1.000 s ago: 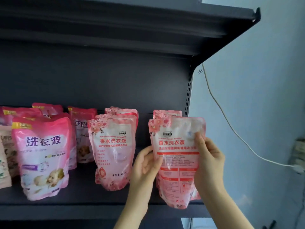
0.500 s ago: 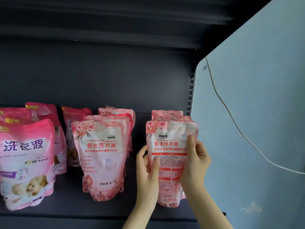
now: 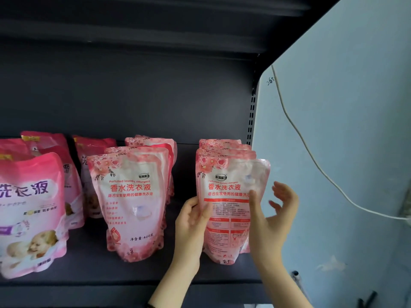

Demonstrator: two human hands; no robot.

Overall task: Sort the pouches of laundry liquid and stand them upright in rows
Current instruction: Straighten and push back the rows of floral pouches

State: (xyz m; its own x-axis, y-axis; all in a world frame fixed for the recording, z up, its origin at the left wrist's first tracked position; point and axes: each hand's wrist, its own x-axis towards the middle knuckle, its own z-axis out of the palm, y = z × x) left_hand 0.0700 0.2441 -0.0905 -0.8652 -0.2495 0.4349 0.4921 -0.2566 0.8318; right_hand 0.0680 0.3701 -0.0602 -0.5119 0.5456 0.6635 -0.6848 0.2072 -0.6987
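Observation:
A pale pink flowered laundry-liquid pouch [image 3: 229, 187] stands upright at the front of the right-hand row [image 3: 222, 145] on the dark shelf [image 3: 100, 272]. My left hand [image 3: 192, 225] grips its left edge, thumb on the front. My right hand [image 3: 274, 216] is at its right edge with only the thumb touching the front and the fingers spread apart, off the pouch. A second row of the same flowered pouches [image 3: 131, 203] stands to the left. Brighter pink pouches with a baby picture [image 3: 31, 210] stand in rows at the far left.
The shelf's slotted upright [image 3: 251, 116] and a pale blue wall [image 3: 344, 152] close the right side, right beside the right row. A white cable [image 3: 311, 156] hangs across the wall. Another dark shelf [image 3: 155, 30] runs overhead. A gap separates the two flowered rows.
The pouch has come down onto the shelf at the front of the right row. My right hand's fingers have come off it and spread. The view has moved closer and to the right.

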